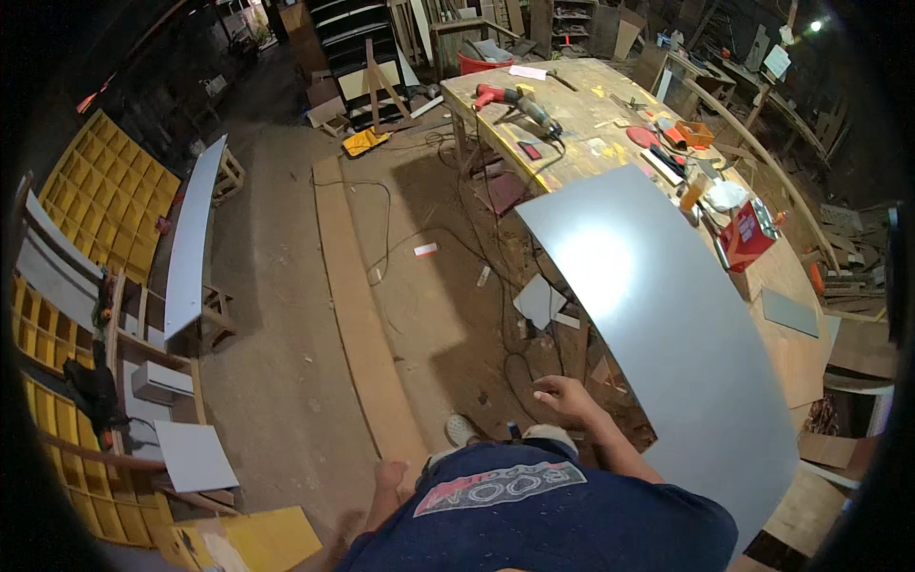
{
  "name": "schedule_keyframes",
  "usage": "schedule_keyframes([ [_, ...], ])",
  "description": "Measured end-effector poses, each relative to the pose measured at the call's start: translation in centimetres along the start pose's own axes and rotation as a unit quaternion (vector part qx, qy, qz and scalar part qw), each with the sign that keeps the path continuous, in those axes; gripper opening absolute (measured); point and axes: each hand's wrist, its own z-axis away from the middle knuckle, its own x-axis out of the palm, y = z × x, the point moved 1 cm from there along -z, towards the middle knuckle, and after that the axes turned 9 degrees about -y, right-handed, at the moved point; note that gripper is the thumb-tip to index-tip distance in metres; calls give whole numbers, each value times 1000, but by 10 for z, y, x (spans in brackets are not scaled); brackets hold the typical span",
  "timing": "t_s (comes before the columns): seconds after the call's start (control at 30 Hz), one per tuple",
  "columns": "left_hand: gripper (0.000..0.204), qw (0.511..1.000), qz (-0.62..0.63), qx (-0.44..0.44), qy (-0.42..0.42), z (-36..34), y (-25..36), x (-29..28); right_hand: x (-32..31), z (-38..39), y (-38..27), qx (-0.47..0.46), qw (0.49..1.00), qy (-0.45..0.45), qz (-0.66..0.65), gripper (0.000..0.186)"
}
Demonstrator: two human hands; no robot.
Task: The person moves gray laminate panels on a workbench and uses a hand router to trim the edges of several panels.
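Observation:
A large grey panel (658,315) lies on the wooden workbench (572,143) and overhangs its near end. My right hand (564,398) hovers just left of the panel's near edge, fingers loosely spread and holding nothing; I cannot tell whether it touches the panel. My left hand (389,474) hangs at my side above the dirt floor, with its fingers hidden from above. My dark blue shirt fills the bottom of the view, and one shoe (460,429) shows below the hands.
A red power drill (515,98), a red box (748,235), a small grey offcut (789,312) and several small tools are on the bench. Cables (477,248) and a long plank (357,305) are on the floor. At left are a grey board (195,238) on trestles and yellow grid racks (105,200).

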Motion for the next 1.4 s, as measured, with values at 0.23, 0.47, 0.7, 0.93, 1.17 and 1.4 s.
schedule_keyframes([
  [0.23,38,991,-64,15,114,-134,206,-199,-31,-103,-85,2,990,80,-116,42],
  [0.47,33,999,0,2,54,-250,382,-222,-96,-253,-61,-13,927,108,-359,41],
  [0.7,37,919,-355,172,-19,-396,271,-239,-200,-526,-69,-112,794,130,-583,49],
  [0.93,35,975,-154,-50,-152,-485,387,-245,-359,-683,-38,-125,672,270,-678,89],
  [1.17,34,946,-229,44,-226,-671,554,-271,-441,-778,-12,-143,533,393,-736,119],
  [1.4,36,920,-270,118,-260,-868,792,-323,-501,-882,-10,-121,325,494,-798,144],
])
